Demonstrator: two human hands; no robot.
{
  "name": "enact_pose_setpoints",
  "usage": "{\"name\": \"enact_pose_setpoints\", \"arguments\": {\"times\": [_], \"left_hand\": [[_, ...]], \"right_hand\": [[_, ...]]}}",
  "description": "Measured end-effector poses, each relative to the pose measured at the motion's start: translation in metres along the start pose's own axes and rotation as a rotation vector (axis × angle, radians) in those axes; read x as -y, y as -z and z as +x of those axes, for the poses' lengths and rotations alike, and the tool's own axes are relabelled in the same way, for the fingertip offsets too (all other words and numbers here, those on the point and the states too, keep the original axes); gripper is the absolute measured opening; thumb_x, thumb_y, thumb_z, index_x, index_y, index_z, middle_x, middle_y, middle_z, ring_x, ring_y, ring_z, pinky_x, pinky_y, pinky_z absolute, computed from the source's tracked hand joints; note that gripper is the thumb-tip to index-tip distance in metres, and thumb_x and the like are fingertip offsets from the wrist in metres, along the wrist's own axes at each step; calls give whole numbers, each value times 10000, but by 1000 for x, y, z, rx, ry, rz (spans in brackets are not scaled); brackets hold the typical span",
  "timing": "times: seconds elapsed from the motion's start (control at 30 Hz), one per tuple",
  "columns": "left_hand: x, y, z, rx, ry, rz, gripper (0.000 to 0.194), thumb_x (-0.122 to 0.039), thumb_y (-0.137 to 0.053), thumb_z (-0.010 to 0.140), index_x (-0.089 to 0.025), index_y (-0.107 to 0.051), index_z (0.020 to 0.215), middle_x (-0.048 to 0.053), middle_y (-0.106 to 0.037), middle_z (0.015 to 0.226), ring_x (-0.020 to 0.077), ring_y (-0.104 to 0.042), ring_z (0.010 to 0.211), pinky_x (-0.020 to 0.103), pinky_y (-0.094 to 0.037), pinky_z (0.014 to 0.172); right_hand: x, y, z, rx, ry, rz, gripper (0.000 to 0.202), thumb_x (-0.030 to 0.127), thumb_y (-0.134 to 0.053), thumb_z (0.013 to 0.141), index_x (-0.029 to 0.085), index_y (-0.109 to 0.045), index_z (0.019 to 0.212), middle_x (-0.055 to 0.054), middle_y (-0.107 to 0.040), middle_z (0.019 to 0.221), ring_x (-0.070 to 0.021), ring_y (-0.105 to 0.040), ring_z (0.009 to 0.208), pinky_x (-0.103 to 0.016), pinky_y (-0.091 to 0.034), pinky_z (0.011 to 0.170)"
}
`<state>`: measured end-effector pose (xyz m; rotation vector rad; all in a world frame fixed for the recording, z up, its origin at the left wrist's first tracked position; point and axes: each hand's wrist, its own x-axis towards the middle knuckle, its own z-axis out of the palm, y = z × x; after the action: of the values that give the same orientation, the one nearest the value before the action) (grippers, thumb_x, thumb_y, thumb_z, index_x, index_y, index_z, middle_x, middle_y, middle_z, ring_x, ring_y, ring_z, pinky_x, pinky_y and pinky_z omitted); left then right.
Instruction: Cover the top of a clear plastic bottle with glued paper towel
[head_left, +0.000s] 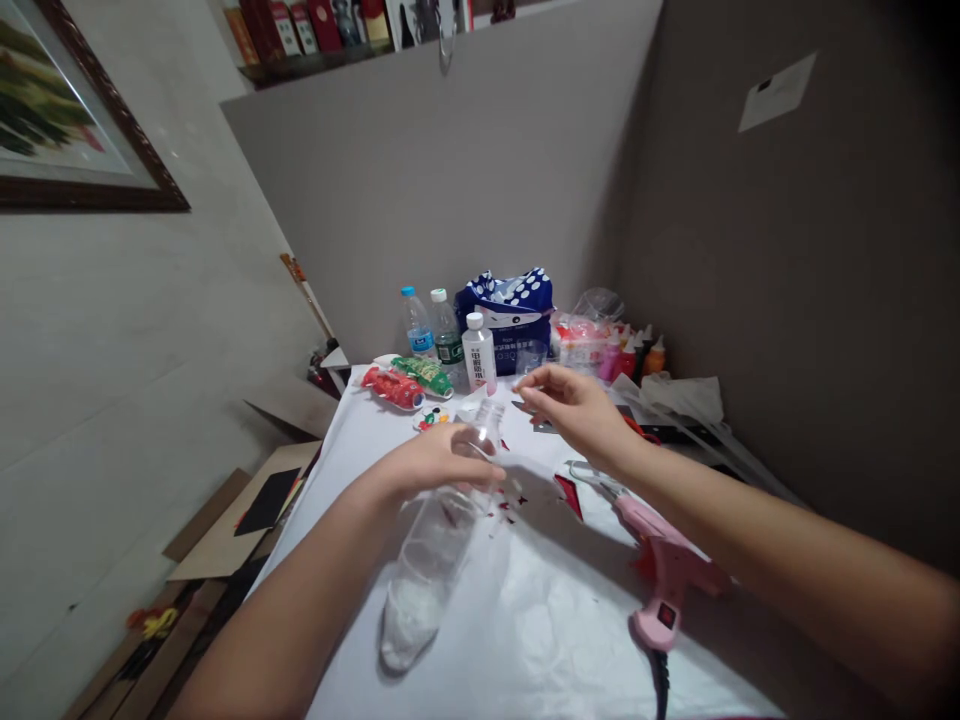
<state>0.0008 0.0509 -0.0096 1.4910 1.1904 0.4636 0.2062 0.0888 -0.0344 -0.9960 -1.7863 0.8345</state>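
Note:
My left hand is wrapped round the upper part of a clear plastic bottle. The bottle lies slanting over the white tabletop, its capless neck pointing away from me and something whitish showing at its base end. Raised to the right of the neck, my right hand has thumb and forefinger pinched together; what sits between them is too small to name. Small dark red scraps are scattered beside the bottle. A larger red piece lies below my right forearm, near a pink glue gun.
Red and green fish-shaped pieces lie at the back left. Behind them stand several bottles, among them a white-capped one, and a blue bag. Paint bottles are at the back right. Cardboard leans left of the table.

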Motion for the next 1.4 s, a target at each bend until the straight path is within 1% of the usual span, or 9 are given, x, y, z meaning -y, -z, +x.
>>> {"name": "enact_pose_setpoints", "arguments": {"times": [0.07,0.17,0.37,0.5,0.63,0.73,0.97,1.23,1.4], "left_hand": [[-3,12,-2,-103,13,-75,470,-341,-839,582,-159,-602,945,55,-697,817,216,-679,782,329,-482,717],[-3,28,-2,-147,14,-169,471,-407,-805,618,-167,-574,950,56,-703,833,217,-696,773,346,-487,755],[5,46,4,-67,27,-327,526,-585,-720,663,-169,-562,945,48,-697,801,209,-698,752,326,-487,730],[7,54,3,-8,42,-419,529,-625,-674,687,-170,-561,932,44,-688,773,200,-690,718,319,-479,695],[6,56,-1,29,31,-474,513,-650,-589,749,-177,-568,945,48,-687,768,195,-678,681,337,-472,704],[7,50,-1,119,6,-488,507,-643,-552,780,-169,-575,960,62,-695,776,206,-677,686,361,-467,740],[7,17,5,397,9,-405,524,-613,-623,730,-161,-560,986,67,-692,774,214,-674,663,323,-462,640],[4,-18,2,460,-3,-330,527,-599,-632,744,-129,-606,980,94,-685,746,213,-672,623,306,-486,593],[11,-30,2,525,-29,-298,487,-557,-669,739,-137,-620,982,83,-688,753,188,-661,610,280,-483,584]], "right_hand": [[-11,-7,20,52,45,-139,147,275,-501,916,175,-581,989,-78,-666,1033,-191,-640,930,-348,-540,785],[-31,-29,45,218,123,-354,228,223,-640,862,158,-621,1079,-74,-656,1115,-219,-611,1050,-418,-495,920],[-58,-68,65,323,143,-623,329,320,-583,925,148,-575,1205,-111,-581,1236,-230,-600,1057,-438,-513,889],[-57,-65,68,312,89,-578,322,321,-580,927,152,-577,1201,-105,-587,1223,-225,-604,1044,-434,-518,879],[-44,-38,57,264,-22,-340,251,345,-572,923,146,-614,1069,-70,-643,1084,-200,-624,949,-402,-519,831],[-31,-8,37,269,-92,-77,223,388,-532,912,177,-606,913,-38,-689,897,-179,-624,804,-325,-502,731],[-7,39,-21,218,-204,376,264,437,-664,780,182,-608,824,-29,-674,822,-159,-598,762,-293,-437,741],[-4,41,-53,160,-302,819,293,270,-763,692,202,-648,953,-19,-658,897,-157,-585,820,-285,-425,795],[-16,35,-57,131,-306,902,358,132,-760,616,224,-677,952,1,-692,894,-144,-612,844,-261,-437,826]]}}
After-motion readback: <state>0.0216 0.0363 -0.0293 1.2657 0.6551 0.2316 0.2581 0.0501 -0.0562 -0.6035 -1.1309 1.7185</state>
